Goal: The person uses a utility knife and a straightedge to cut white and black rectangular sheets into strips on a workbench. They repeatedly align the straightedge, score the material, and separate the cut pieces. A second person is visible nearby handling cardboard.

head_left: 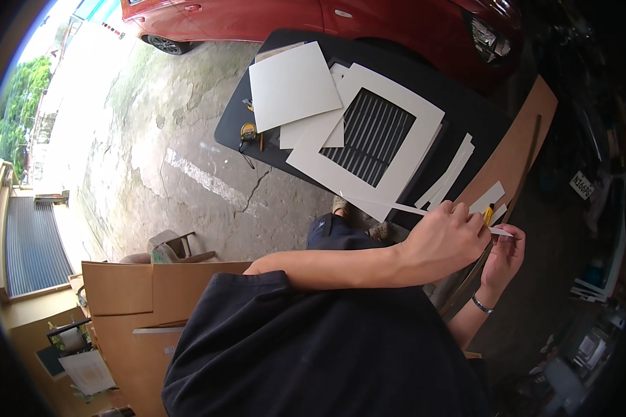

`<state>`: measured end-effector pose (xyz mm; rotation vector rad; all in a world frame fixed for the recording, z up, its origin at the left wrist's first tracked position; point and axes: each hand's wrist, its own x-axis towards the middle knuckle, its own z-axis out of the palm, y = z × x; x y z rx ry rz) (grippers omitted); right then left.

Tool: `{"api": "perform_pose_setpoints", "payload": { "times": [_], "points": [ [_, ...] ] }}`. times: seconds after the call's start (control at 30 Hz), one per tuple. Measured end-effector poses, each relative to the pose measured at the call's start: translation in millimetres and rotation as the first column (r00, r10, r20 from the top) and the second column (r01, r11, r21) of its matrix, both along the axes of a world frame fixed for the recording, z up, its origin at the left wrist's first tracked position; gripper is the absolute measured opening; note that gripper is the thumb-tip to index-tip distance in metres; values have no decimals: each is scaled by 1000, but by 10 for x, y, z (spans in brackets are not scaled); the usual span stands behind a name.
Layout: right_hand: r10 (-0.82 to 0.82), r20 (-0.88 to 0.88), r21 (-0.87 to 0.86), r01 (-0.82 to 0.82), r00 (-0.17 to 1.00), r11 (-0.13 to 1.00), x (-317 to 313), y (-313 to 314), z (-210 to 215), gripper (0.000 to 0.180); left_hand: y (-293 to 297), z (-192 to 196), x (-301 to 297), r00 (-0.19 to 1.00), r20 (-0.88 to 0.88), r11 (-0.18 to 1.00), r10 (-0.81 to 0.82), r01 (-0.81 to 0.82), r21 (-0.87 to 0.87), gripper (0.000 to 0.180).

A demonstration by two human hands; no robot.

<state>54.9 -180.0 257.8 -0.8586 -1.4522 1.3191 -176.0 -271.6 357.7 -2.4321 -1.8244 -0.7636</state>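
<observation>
My left hand (pixel 444 240) pinches a long thin white strip (pixel 396 206) that runs from the black table's near edge to my fingers. My right hand (pixel 504 256), with a band on its wrist, holds the strip's pointed end just to the right. A small yellow cutter (pixel 489 213) shows right behind my left fingers; I cannot tell whether a hand holds it. On the black table (pixel 238 118) lies a white mat board with a cut window (pixel 403 104) that shows a striped surface, with a plain white sheet (pixel 292 83) overlapping it.
A yellow tape measure (pixel 248 131) sits on the table's left part. White offcuts (pixel 452 170) lie by a brown board (pixel 518 149) at the right. A red car (pixel 313 17) stands behind. Cardboard boxes (pixel 129 288) are at lower left, on cracked concrete floor (pixel 188 181).
</observation>
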Motion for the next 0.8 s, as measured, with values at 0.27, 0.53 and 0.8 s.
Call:
{"api": "perform_pose_setpoints", "payload": {
  "times": [0.27, 0.53, 0.8],
  "points": [
    [-4, 1, 10, 4, 1000, 1000, -122, -61, 38, 23, -59, 18, -73, 1000, 23, 1000, 9, -8, -30, 28],
    [-229, 167, 196, 196, 959, 961, -265, -94, 176, 49, 175, -148, -534, 935, 351, 959, 54, 49, -278, 13],
    [398, 694, -87, -480, 600, 873, -657, -296, 697, 35, 191, -316, -626, 959, 139, 862, -249, 284, -420, 15]
  ]
}}
